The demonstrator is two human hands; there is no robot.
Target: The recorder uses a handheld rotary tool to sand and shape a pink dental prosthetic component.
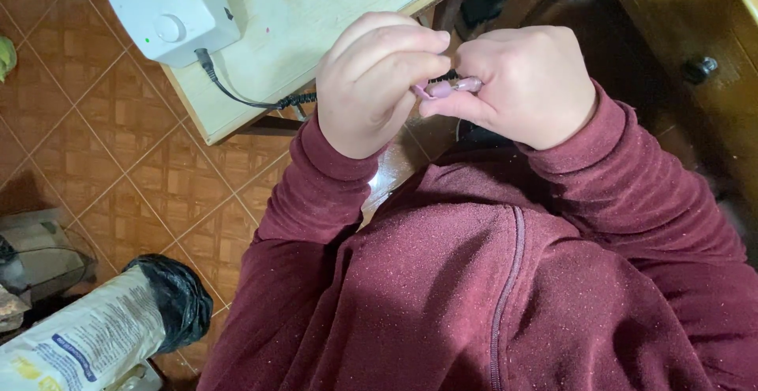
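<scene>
Pink and slender, the small tool (450,87) lies almost level between your two hands, its long axis running left to right across the view, with one end pinched in your right hand (525,83) and the other end meeting the curled fingers of your left hand (375,83). Your right hand is closed around it, thumb beneath and fingers folded over, so only a short piece of the pink body shows in the gap. Your left hand is also curled nearly shut, the fingertips (430,52) bent down to the tip of the tool; whether it grips the tool or only presents its nails to it, I cannot tell. Both hands are touching or almost touching each other, held up in front of your dark red fleece (474,280), so neither is clearly nearer; the right one carries the tool. A black coiled cable (296,101) runs from behind the hands to the white control box (170,8), which stands on the pale wooden table (316,12), well apart from the hands. As for containers: at the lower left a black bag (178,296) sits on the brown tiled floor (118,146) beside a printed white sack (79,340); what they contain is not visible
</scene>
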